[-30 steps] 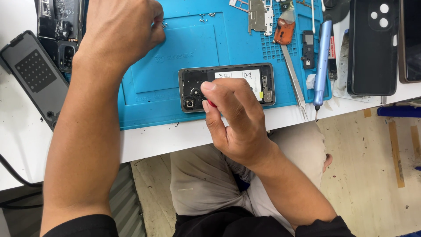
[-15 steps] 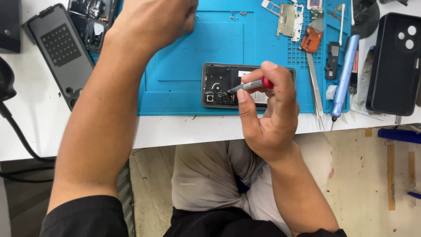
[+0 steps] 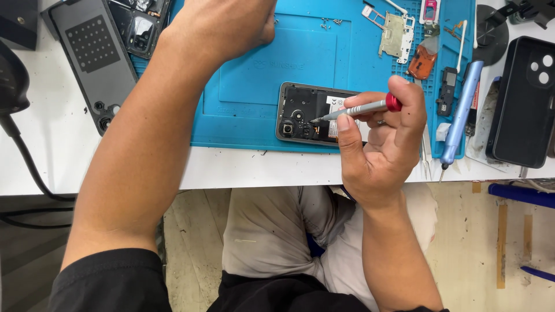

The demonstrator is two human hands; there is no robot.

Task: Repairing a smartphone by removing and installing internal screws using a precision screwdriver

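An opened phone (image 3: 303,112) with its back cover off lies on a blue work mat (image 3: 272,63) near the table's front edge. My right hand (image 3: 381,144) grips a small grey screwdriver (image 3: 358,108) with a red cap, its tip over the phone's inner parts beside the camera modules. My left hand (image 3: 222,23) reaches to the far side of the mat near several tiny screws (image 3: 329,22); its fingers are curled, and whether they pinch anything is hidden.
A dark phone back cover (image 3: 95,49) lies at the left. A blue pen-shaped tool (image 3: 459,112), metal shields (image 3: 393,32), an orange pick (image 3: 421,60) and small parts sit at the mat's right. A black phone case (image 3: 523,101) lies further right. A black cable (image 3: 23,156) runs at left.
My right hand has lifted back off the phone and now holds the screwdriver out sideways, its tip over the camera area. My left hand stays at the mat's far side.
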